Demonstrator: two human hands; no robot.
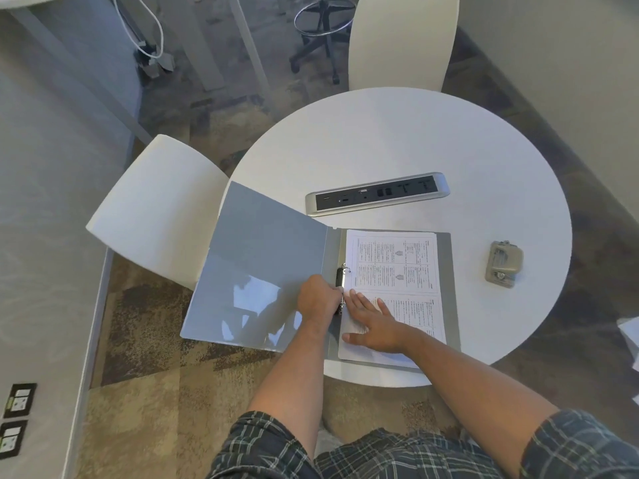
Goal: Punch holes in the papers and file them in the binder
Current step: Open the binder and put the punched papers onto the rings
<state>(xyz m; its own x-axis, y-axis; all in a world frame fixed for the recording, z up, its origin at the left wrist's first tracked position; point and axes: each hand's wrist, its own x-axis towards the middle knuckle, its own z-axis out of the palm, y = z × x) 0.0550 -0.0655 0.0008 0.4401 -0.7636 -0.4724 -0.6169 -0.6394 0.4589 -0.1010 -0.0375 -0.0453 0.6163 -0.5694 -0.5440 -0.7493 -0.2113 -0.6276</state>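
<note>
A patterned brown and tan carpet (145,385) covers the floor, with a pale wall panel on the far left carrying two dark sockets (15,420). A smooth white moulded chair (152,209) stands just left of the round white table (397,140), whose top is matte and plain; a second white chair (401,39) stands at its far side, beside the black wheeled base of a stool (321,36). The grey binder (262,267) lies open at the table's near-left edge, its glossy front cover hanging out past the rim. The left hand (320,299) curls its fingers at the metal rings (342,285), seemingly gripping the mechanism. The right hand (375,323) lies flat, fingers spread, pressing the printed papers (397,267) that sit on the binder's right half. Beyond them a silver oblong power strip (377,198) is set into the tabletop. Well right of the binder rests a small grey metal hole punch (503,264)
</note>
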